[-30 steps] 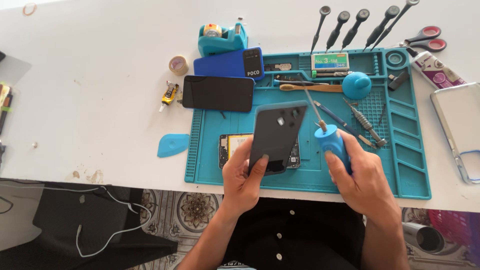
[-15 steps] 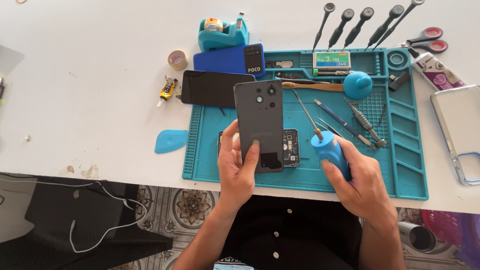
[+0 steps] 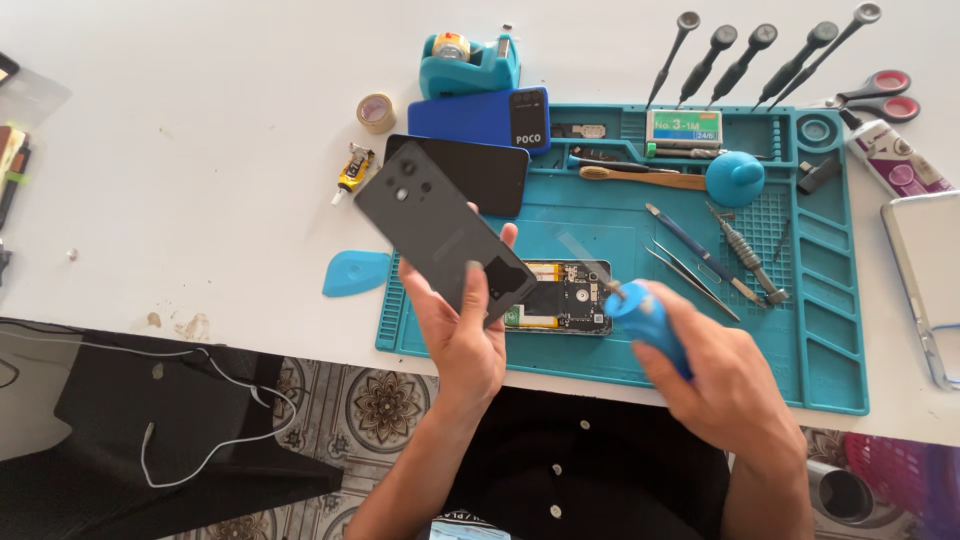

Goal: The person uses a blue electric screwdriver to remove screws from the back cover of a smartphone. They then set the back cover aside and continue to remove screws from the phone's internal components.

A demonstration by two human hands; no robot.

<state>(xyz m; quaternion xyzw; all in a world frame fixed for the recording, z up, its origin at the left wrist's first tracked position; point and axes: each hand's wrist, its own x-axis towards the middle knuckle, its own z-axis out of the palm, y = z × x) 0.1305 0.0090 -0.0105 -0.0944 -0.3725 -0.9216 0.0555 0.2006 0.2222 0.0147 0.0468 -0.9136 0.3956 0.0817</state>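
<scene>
My left hand (image 3: 462, 325) holds a dark grey phone back cover (image 3: 440, 233), lifted and tilted toward the upper left above the mat's left edge. My right hand (image 3: 720, 375) grips a screwdriver with a blue handle (image 3: 645, 322); its thin shaft points up-left over the opened phone (image 3: 560, 297). That phone lies on the teal work mat (image 3: 600, 220) with its battery and circuit board exposed, just right of my left hand.
A black phone (image 3: 490, 170) and a blue phone (image 3: 480, 118) lie at the mat's top left. Tweezers, a brush, a blue blower (image 3: 735, 178), several screwdrivers (image 3: 760, 45), scissors (image 3: 880, 90), a tape dispenser (image 3: 465, 60) and a blue pick (image 3: 355, 272) surround them.
My left hand has swung the back cover off the opened phone toward the upper left. My right hand with the screwdriver has moved left and down toward the exposed phone.
</scene>
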